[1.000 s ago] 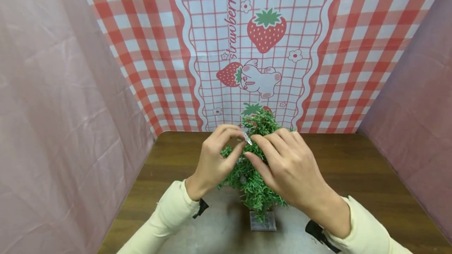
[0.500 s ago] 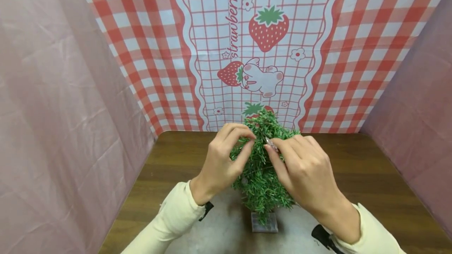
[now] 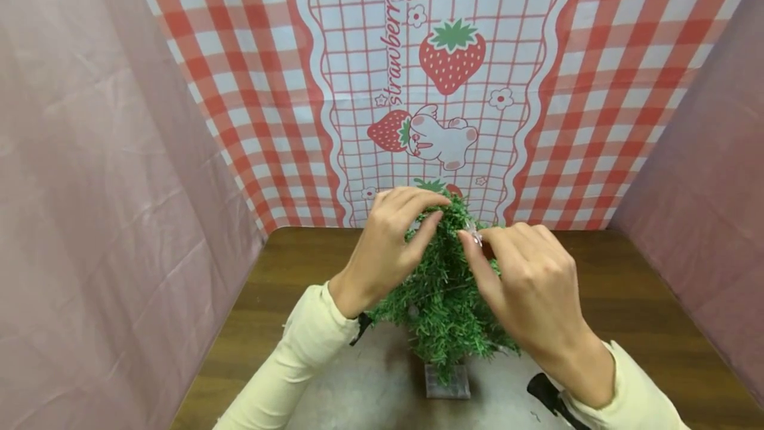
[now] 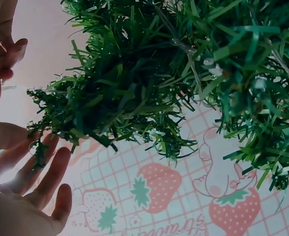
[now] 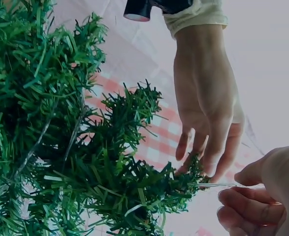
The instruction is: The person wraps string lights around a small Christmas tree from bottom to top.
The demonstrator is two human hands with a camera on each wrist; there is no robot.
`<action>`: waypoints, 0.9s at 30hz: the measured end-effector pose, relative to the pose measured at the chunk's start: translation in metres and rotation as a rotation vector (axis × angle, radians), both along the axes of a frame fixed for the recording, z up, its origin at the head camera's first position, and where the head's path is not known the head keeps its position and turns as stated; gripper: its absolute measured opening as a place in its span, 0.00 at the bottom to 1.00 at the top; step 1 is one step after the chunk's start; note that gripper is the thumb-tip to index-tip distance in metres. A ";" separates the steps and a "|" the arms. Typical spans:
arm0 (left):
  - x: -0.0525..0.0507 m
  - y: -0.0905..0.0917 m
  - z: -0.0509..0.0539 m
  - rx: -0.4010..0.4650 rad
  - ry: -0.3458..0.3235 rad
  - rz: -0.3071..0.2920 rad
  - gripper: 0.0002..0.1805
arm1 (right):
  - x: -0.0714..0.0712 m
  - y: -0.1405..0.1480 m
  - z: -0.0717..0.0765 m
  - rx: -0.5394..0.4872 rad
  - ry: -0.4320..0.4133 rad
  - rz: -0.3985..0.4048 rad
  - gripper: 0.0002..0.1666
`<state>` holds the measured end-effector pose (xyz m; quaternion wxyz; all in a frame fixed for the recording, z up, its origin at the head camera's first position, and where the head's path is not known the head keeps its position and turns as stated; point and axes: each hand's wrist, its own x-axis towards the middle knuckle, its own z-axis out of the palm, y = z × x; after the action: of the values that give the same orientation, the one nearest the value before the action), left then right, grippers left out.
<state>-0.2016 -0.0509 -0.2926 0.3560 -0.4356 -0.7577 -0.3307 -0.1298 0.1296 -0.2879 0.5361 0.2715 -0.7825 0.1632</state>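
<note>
A small green artificial tree (image 3: 447,297) stands upright in the middle. My left hand (image 3: 388,244) is at its top, fingers loosely curved and spread about the tip, a finger or thumb touching it in the left wrist view. To the right of the tip, my right hand (image 3: 528,294) pinches a clear string-light wire (image 5: 219,185) between thumb and fingers. That wire runs tight to the tree tip in the right wrist view; in the head view it shows as a small shiny bit. More clear strand (image 4: 182,45) with pale bulbs winds around the branches. Foliage hides much of it.
A grey square base (image 3: 447,387) carries the tree on a pale mat (image 3: 352,383). Brown wooden table (image 3: 627,290) surrounds it. A red-checked strawberry cloth (image 3: 358,65) hangs behind, and pink drapes (image 3: 89,184) close both sides. A black wrist strap (image 3: 552,400) shows at my right sleeve.
Both hands have moved to the right; my left has also risen to the tree tip. The clear wire, first between the two hands, is now in my right hand, right of the tip.
</note>
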 end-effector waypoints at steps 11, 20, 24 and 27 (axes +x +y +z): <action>-0.004 0.004 -0.003 0.054 -0.030 -0.076 0.06 | -0.010 -0.007 0.012 -0.035 -0.096 0.019 0.19; 0.000 0.008 -0.005 0.089 -0.018 -0.061 0.06 | -0.022 -0.015 0.021 0.018 -0.051 -0.004 0.15; 0.000 0.009 -0.006 0.089 -0.012 -0.046 0.05 | -0.029 -0.014 0.026 0.030 -0.105 0.016 0.11; 0.000 0.008 -0.007 0.092 -0.020 -0.039 0.04 | -0.032 -0.011 0.029 0.026 -0.179 0.052 0.09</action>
<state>-0.2013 -0.0424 -0.2994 0.3615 -0.4302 -0.7365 -0.3766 -0.1621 0.1183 -0.2587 0.4560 0.2830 -0.8221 0.1902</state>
